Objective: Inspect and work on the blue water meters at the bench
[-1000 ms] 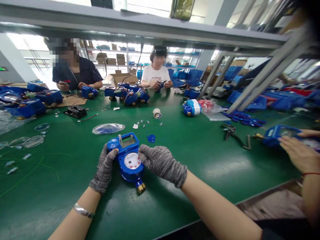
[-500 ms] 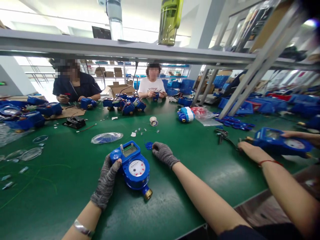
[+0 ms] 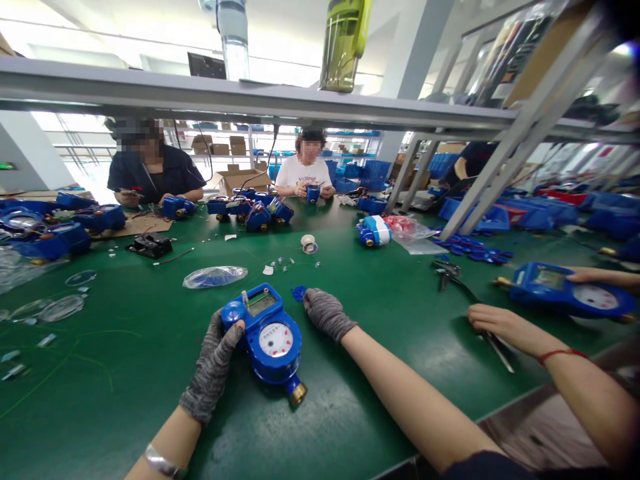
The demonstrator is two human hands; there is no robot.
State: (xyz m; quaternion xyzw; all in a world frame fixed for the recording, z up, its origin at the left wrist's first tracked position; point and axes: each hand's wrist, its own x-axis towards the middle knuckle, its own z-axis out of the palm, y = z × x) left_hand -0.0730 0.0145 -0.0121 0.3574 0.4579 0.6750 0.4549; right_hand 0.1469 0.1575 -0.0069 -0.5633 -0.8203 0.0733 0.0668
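A blue water meter [image 3: 269, 335] with a white dial, a small display and a brass end lies on the green table [image 3: 125, 373] in front of me. My left hand [image 3: 213, 365], in a grey knit glove, grips the meter's left side, thumb on its round blue cap. My gloved right hand [image 3: 326, 312] has reached past the meter, its fingers curled down at a small pile of blue parts [image 3: 299, 292]; what they pinch is hidden.
A co-worker's bare hand [image 3: 500, 325] on the right touches pliers [image 3: 457, 280] beside another blue meter [image 3: 570, 297]. Two people sit across the table with several blue meters [image 3: 260, 212]. A clear plastic bag [image 3: 215, 275], a tape roll [image 3: 309, 243] and clear lenses [image 3: 63, 307] lie about.
My right hand left the meter's right side and reached forward to the blue parts. The co-worker's hand moved from their meter down to the pliers. The camera tilted up.
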